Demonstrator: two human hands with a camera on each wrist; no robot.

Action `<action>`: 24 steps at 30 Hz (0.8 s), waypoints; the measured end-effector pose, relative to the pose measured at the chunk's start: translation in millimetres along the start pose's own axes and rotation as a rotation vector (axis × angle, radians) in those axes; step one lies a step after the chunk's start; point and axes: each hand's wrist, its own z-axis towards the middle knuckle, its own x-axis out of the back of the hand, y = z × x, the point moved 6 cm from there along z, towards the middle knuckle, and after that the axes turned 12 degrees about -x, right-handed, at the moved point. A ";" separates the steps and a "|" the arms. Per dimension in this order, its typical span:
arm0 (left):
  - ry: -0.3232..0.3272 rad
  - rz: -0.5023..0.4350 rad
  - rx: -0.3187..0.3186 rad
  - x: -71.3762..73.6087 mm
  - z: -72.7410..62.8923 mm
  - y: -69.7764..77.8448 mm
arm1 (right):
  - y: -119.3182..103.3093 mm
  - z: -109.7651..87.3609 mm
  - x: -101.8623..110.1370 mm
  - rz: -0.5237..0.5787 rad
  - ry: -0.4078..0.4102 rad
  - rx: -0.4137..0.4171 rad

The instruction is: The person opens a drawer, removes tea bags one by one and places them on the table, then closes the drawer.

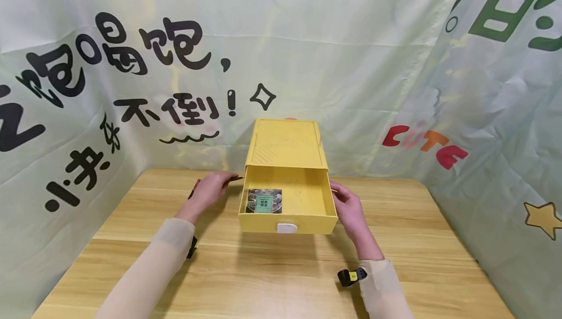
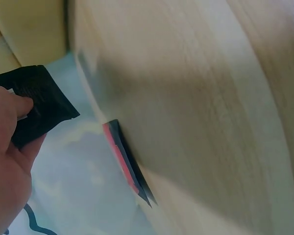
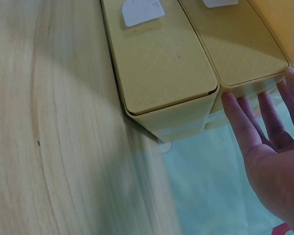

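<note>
A yellow drawer box [image 1: 287, 143] stands at the back of the table with its top drawer [image 1: 287, 224] pulled out. Inside, at the drawer's front left, lies a small packet [image 1: 264, 201] with a green label. My left hand [image 1: 210, 192] is just left of the drawer and pinches a black packet [image 2: 39, 100] between thumb and fingers. On the other side, my right hand [image 1: 349, 207] rests against the drawer's right wall, its fingers [image 3: 242, 120] extended along it. In the right wrist view, a closed drawer [image 3: 161, 63] with a white pull sits below the pulled-out one.
Another red-and-black packet [image 2: 127, 164] lies on the wooden table [image 1: 281, 280] near its far edge, partly behind my left hand in the head view. Printed cloth [image 1: 351, 75] hangs behind and beside the table.
</note>
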 end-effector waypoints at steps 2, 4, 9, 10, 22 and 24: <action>-0.027 -0.011 0.003 -4.0 0.2 -1.4 | 0.1 0.2 -0.2 0.001 -0.002 0.000; -0.059 -0.013 0.014 -8.8 -0.2 -3.7 | 0.3 0.4 -0.3 0.000 -0.002 -0.002; -0.133 -0.014 0.026 -18.5 -2.0 -7.0 | 0.1 -0.3 0.1 0.002 -0.004 -0.004; -0.141 -0.015 0.025 -20.1 -2.3 -7.5 | -0.1 -0.5 0.1 0.003 -0.005 -0.002; -0.242 -0.019 -0.015 -30.5 -6.4 -1.3 | 0.5 0.2 0.0 -0.007 0.005 -0.009; -0.275 -0.001 -0.021 -32.3 -7.6 -0.1 | 0.5 0.3 -0.1 -0.007 0.003 -0.008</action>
